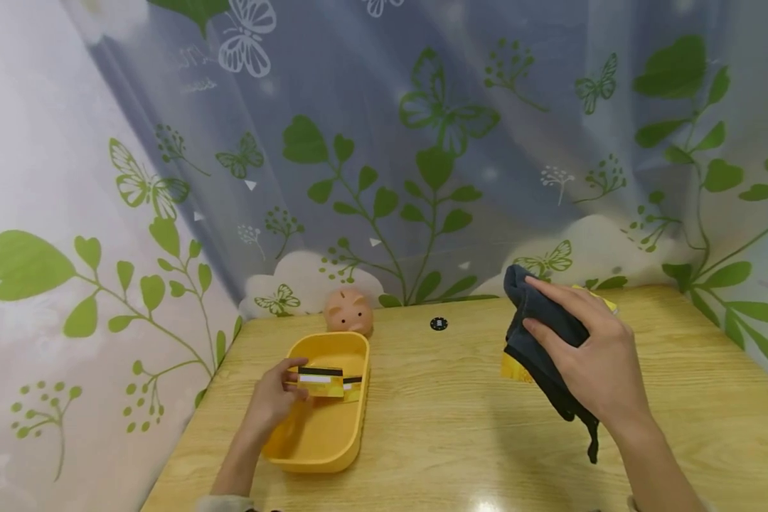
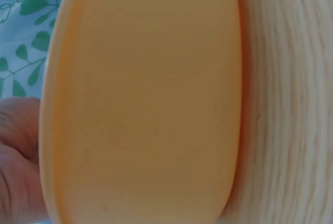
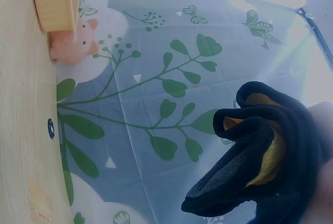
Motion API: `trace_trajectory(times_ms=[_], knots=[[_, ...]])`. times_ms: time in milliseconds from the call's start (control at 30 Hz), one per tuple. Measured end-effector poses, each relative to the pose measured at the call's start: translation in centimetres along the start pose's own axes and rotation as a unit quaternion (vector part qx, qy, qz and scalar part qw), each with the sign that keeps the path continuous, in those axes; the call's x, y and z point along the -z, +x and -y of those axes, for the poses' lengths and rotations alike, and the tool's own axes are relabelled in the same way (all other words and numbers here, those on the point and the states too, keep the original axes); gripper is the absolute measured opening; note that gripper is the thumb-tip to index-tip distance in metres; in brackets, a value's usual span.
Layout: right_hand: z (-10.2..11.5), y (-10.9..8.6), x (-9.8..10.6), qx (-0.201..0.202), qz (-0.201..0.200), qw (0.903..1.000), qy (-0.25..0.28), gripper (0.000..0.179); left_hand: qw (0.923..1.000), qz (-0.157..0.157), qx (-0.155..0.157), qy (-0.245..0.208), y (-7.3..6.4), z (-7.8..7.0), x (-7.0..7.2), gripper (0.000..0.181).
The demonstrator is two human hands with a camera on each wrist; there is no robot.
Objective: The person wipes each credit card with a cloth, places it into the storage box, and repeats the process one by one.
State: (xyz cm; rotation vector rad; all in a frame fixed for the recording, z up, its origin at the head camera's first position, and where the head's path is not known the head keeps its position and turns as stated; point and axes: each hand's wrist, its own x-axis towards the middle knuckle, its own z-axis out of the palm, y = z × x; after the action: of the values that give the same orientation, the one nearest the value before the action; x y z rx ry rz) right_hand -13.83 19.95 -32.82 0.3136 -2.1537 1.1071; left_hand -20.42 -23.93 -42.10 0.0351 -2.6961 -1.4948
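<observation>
My left hand [image 1: 275, 395] reaches over the left rim of a yellow plastic bin [image 1: 320, 455] and pinches a bank card [image 1: 321, 382] by its left edge. The card has a black stripe and a white strip. Partly behind it, inside the bin, is a second yellow card [image 1: 353, 388]. In the left wrist view the bin's outer wall [image 2: 145, 99] hides most of the left hand [image 2: 21, 161]. Raised above the table, my right hand [image 1: 592, 348] grips a folded dark blue cloth [image 1: 544, 320] with a dangling black cord. Yellow [image 3: 268, 156] shows within its folds.
A pink piggy bank [image 1: 348, 311] stands behind the bin. A small black disc [image 1: 439, 323] lies on the wooden table [image 1: 435, 412]. Below the cloth lies a flat yellow-orange item [image 1: 515, 368]; another yellow object [image 1: 604, 299] is mostly hidden behind the right hand. A leaf-patterned curtain [image 1: 384, 92] borders the table.
</observation>
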Motion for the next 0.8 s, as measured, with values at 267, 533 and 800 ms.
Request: trace_trajectory(times_ms=[267,533,800], knots=[[0.1,0.0,0.1,0.002,-0.003,1.0000,0.003,0.064,0.9999,-0.005,0.009,0.006,0.3,0.1,-1.0,0.056],[0.1,0.1,0.0,0.006,-0.006,0.9999,0.006,0.064,0.9984,-0.017,0.026,0.048,0.7,0.4,-1.3,0.061],[0.0,0.0,-0.1,0.010,-0.006,0.9999,0.006,0.065,0.9948,-0.018,0.022,0.098,1.0,0.7,-1.3,0.059]])
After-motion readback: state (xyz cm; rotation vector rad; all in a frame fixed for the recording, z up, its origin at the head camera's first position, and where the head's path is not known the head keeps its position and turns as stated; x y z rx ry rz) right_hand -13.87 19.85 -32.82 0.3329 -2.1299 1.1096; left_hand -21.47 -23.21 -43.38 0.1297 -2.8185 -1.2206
